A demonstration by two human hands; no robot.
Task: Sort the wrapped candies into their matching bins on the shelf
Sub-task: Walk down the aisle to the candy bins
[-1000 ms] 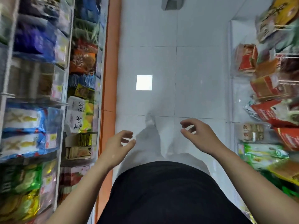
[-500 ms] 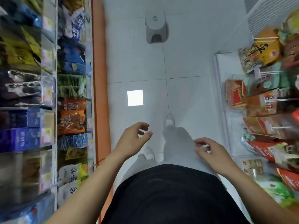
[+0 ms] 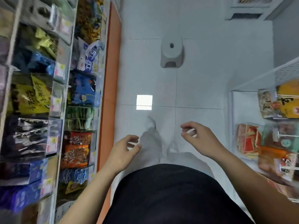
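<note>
We see white tiled floor (image 3: 202, 78), grey plastic step stool (image 3: 172, 53) standing on it further up the aisle, bright square light reflection (image 3: 144, 102) across a tile seam, white louvred unit (image 3: 247, 8) top right

left bins (image 3: 56, 94): clear fronts, yellow price tags, stacked in tiers, full of blurred coloured packets, left of left fingers (image 3: 133, 137) | right bins (image 3: 242, 126): clear, red and orange packets, right of right fingers (image 3: 188, 126)
</note>
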